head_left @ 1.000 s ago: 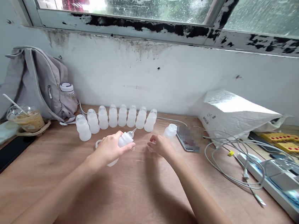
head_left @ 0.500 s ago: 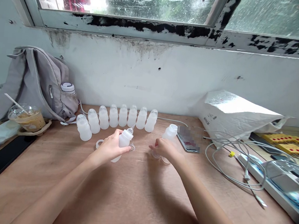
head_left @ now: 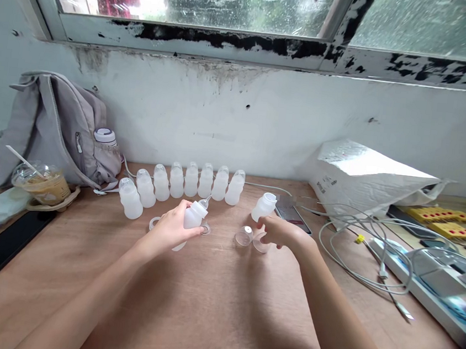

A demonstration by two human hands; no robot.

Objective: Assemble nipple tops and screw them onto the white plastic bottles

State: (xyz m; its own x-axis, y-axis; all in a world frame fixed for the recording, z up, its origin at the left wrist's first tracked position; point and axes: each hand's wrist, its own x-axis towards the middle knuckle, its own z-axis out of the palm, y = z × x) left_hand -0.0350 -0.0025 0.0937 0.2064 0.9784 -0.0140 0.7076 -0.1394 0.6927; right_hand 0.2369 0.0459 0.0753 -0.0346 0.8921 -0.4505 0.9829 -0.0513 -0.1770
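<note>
My left hand (head_left: pixel 175 225) is wrapped round a frosted white baby bottle (head_left: pixel 195 215), tilted to the right, with a clear nipple (head_left: pixel 205 200) on its top. A white ring (head_left: pixel 153 223) lies behind that hand, and a small clear nipple piece (head_left: pixel 206 229) lies by my thumb. My right hand (head_left: pixel 279 232) is closed, its fingertips on a clear dome cap (head_left: pixel 261 243) at the table. Beside it a second clear dome cap (head_left: pixel 244 235) stands on the wood. Just behind, an uncapped baby bottle (head_left: pixel 263 206) stands upright with its mouth open.
Several capped baby bottles (head_left: pixel 191 180) stand in a curved row near the wall. A phone (head_left: pixel 293 214), coiled white cables (head_left: pixel 356 265) and a power strip (head_left: pixel 416 288) lie to the right. An iced drink cup (head_left: pixel 44 183), a black phone (head_left: pixel 4 245) and a backpack (head_left: pixel 58 128) are left.
My right hand has shifted right, and its fingers now rest at the right-hand cap, uncovering the other cap. My left hand and its bottle have stayed nearly in place.
</note>
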